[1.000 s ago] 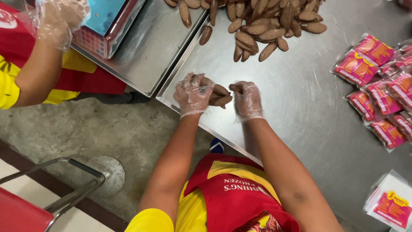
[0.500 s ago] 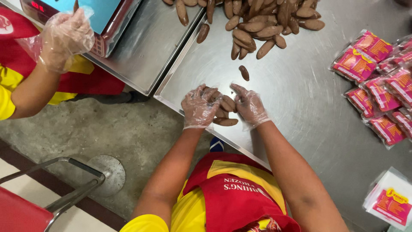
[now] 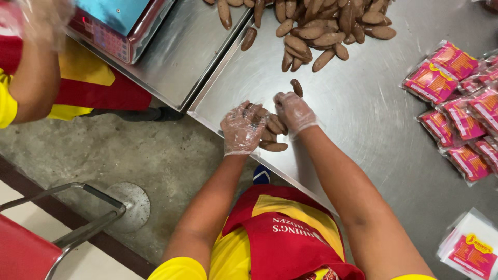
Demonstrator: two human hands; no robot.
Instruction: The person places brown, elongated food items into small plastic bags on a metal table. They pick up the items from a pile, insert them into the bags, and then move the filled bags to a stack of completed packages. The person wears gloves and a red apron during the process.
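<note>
Both my hands wear thin clear plastic gloves and work at the near edge of a steel table (image 3: 363, 135). My left hand (image 3: 243, 129) cups a small bunch of brown finger-shaped sausages (image 3: 271, 136). My right hand (image 3: 293, 111) touches the same bunch from the right, fingers curled over it. One sausage of the bunch (image 3: 274, 147) lies on the table under my hands. A single loose sausage (image 3: 296, 87) lies just beyond my right hand. A big heap of the same sausages (image 3: 321, 26) is at the table's far side.
Several sealed pink packs (image 3: 456, 98) lie at the right, with a stack of empty pink-and-white bags (image 3: 469, 249) at the lower right. Another person's gloved arm (image 3: 31, 72) is at the left, by a scale (image 3: 119, 26) on a second steel table. A red stool (image 3: 31, 249) stands on the floor.
The view has shifted, so table and hands sit a little lower in the frame. My hands stay on the bunch. The other person's gloved hand has risen toward the top left corner.
</note>
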